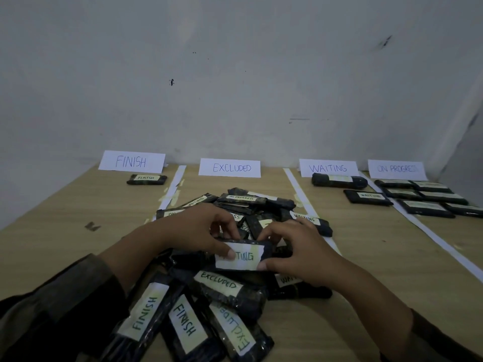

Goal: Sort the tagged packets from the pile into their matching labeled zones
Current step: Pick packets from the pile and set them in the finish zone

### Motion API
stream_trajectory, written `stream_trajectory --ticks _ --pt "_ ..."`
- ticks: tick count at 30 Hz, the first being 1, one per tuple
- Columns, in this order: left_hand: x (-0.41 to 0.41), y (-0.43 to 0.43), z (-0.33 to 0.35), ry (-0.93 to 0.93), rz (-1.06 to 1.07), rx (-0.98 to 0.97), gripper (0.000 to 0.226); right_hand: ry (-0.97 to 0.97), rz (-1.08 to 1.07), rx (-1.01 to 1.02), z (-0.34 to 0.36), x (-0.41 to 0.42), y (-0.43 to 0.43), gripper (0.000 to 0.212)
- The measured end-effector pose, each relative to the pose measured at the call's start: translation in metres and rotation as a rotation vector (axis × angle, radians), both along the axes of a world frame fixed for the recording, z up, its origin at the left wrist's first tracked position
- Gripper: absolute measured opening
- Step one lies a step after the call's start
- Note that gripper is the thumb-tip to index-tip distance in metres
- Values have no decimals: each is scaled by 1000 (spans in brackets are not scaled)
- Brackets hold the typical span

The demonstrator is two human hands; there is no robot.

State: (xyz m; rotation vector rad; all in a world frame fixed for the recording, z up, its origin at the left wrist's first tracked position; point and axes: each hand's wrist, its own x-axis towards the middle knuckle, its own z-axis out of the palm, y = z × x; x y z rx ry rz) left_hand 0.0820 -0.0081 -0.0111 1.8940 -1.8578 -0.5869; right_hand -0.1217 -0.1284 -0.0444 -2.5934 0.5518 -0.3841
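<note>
A pile of dark packets (230, 291) with pale tags lies in the middle of the wooden table (65, 218). Both hands hold one packet tagged WAITING (244, 256) just above the pile. My left hand (198, 231) pinches its left end, thumb on the tag. My right hand (292, 253) grips its right end. Four paper signs stand at the back: FINISH (131, 161), EXCLUDED (230, 167), WAITING (328, 168) and ON PROGRESS (397, 169).
One packet (147, 179) lies in the FINISH zone, two packets (367, 197) in the WAITING zone, several packets (428, 198) in the ON PROGRESS zone. White paper strips (300, 194) divide the zones. A grey wall rises behind the signs.
</note>
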Motion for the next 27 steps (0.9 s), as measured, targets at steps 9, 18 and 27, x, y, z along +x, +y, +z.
stream_trajectory --ticks 9,18,27 --pt "-2 -5 5 230 57 -37 18 -66 30 114 13 -13 -1 63" --pt "-4 -10 -3 155 60 -2 19 31 22 -111 2 -10 -4 63" --pt "21 8 -1 91 157 -56 27 132 49 -250 1 -12 1 89"
